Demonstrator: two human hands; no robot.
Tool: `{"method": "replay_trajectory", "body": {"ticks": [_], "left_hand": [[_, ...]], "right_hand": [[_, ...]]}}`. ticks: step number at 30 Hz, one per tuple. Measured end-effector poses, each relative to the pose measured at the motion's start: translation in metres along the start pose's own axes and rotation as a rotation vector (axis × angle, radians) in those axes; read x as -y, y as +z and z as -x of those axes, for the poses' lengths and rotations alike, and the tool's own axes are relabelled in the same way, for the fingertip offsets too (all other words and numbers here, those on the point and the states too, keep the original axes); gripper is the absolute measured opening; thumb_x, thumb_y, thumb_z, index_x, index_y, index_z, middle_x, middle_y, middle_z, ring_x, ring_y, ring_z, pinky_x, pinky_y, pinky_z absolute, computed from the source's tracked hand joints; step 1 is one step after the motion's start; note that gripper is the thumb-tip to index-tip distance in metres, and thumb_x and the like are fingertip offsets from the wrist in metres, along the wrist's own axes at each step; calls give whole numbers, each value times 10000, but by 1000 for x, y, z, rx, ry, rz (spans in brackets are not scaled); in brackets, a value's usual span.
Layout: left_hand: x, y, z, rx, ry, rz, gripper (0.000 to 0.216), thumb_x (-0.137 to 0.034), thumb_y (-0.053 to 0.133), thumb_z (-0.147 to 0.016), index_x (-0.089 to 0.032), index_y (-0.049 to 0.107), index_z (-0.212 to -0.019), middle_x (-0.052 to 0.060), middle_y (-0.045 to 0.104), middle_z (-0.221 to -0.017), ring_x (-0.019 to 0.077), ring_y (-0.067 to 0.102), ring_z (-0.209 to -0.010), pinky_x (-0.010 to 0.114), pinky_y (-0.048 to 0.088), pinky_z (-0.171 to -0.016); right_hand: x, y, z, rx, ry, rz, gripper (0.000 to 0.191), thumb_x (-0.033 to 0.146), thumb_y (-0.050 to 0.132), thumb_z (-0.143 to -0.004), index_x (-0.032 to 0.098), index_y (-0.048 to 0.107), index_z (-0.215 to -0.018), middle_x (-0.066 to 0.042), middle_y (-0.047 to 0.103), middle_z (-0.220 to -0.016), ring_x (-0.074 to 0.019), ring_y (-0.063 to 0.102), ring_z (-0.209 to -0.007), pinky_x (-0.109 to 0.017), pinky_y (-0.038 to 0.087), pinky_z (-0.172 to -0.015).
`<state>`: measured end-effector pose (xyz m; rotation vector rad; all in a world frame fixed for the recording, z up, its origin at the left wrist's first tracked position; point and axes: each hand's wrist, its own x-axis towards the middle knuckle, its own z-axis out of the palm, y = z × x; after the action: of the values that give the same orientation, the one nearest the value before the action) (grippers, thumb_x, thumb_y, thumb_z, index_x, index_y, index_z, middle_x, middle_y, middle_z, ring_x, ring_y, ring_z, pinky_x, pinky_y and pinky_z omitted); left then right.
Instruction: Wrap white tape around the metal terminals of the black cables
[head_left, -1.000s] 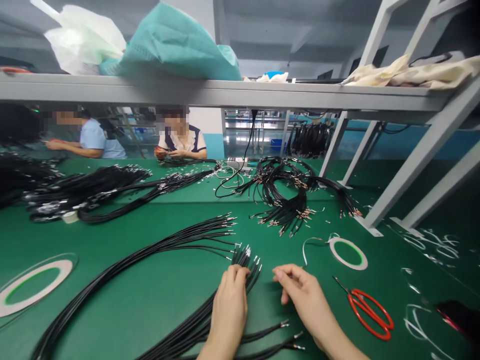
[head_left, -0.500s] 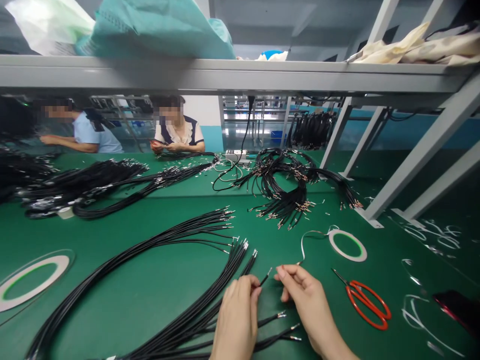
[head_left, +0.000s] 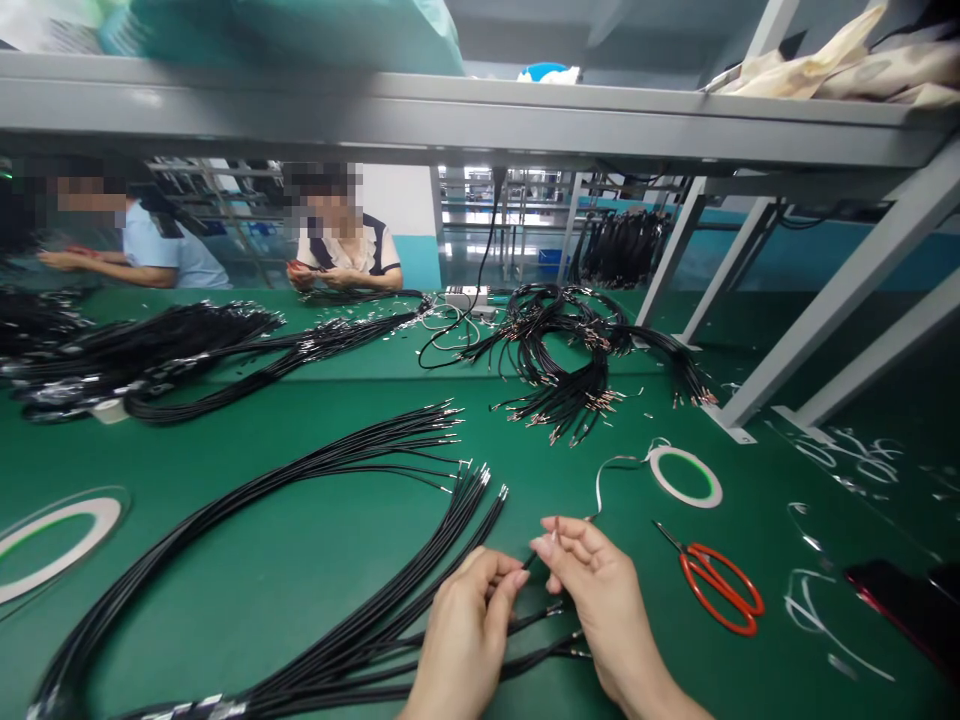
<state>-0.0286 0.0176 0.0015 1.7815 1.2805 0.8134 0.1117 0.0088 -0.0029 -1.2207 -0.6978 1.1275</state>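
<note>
My left hand [head_left: 466, 625] rests on a bundle of black wires [head_left: 352, 640] and pinches one thin black wire [head_left: 527, 560] between thumb and fingers. My right hand [head_left: 592, 590] is beside it, fingers curled, pinching the metal-tipped end of that same wire near the fingertips. Two more tipped wire ends [head_left: 559, 630] lie on the green table under my hands. A second fan of black wires [head_left: 330, 465] spreads to the left.
Red-handled scissors [head_left: 716, 585] lie right of my hands. A tape roll [head_left: 684, 475] sits behind them, another [head_left: 52, 530] at far left. More wire bundles [head_left: 570, 375] lie farther back. Two people work across the table [head_left: 225, 560]. A shelf frame leg [head_left: 825, 310] stands at right.
My left hand has lifted one wire out of the bundle and my right hand has come in to pinch its tip. The camera has tilted down slightly.
</note>
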Motion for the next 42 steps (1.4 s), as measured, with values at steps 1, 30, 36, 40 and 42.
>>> {"method": "replay_trajectory", "body": {"ticks": [1,30,36,40,42], "left_hand": [[0,0,0,1,-4,16,248,-318,475,-898,-189,641,-767,15,590,-685,161,567,-603,237,414,-575],[5,2,-2,43,-121,289,241,-376,546,-865,-152,618,-815,28,624,-705,142,567,-597,233,456,-569],[1,2,1,-12,-21,138,229,-345,531,-880,-172,637,-774,36,642,-738,158,595,-670,237,463,-609],[-2,2,1,-25,6,138,224,-330,525,-886,-170,635,-773,32,646,-739,151,603,-644,239,474,-613],[-2,1,0,-37,12,137,220,-329,521,-889,-173,632,-782,29,642,-738,152,606,-643,241,479,-609]], "right_hand": [[-2,0,0,12,7,-7,326,352,807,-634,167,685,-874,-22,661,-767,-94,509,-500,-222,435,-466],[4,1,6,35,37,-38,355,364,716,-777,167,619,-1057,-22,665,-797,-99,535,-587,-228,467,-629],[-1,7,7,46,20,-110,368,302,788,-696,163,636,-1001,19,599,-712,-77,501,-537,-182,437,-507],[-5,6,7,87,40,-108,433,308,813,-652,153,629,-1011,-11,628,-731,-112,552,-582,-183,438,-465],[-5,3,8,84,29,-64,423,338,787,-687,156,622,-1032,-26,652,-764,-111,556,-573,-197,452,-490]]}}
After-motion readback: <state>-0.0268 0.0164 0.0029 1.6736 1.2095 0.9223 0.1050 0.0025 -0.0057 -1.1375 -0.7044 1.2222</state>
